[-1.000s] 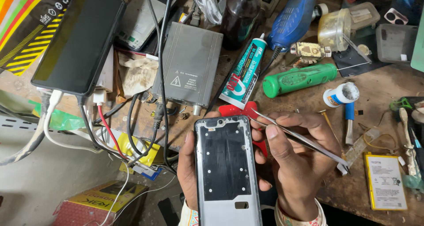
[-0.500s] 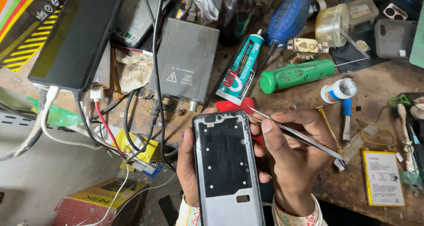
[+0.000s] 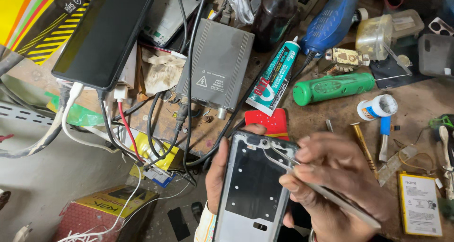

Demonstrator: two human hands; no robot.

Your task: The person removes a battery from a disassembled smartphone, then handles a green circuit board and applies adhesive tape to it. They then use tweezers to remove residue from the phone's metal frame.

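My left hand (image 3: 218, 168) grips an opened phone frame (image 3: 250, 190) by its left edge, its inner side up, grey metal with a black middle. My right hand (image 3: 338, 176) holds metal tweezers (image 3: 302, 178) like a pen. Their tips rest inside the frame's top right corner, by the camera cutout. A red card (image 3: 267, 120) lies on the bench just behind the frame's top edge.
A teal and white glue tube (image 3: 274, 76), a grey metal power box (image 3: 218, 68), a green cylinder (image 3: 333, 87), a blue rotary tool (image 3: 328, 20) and a dark bottle (image 3: 275, 16) crowd the bench. A black phone (image 3: 101, 36) charges at left. A phone battery (image 3: 419, 203) lies at right. Cables hang off the front edge.
The tweezer tips have moved left, from the frame's right edge into its top right corner. The frame has tilted slightly and my left thumb has shifted along its edge.
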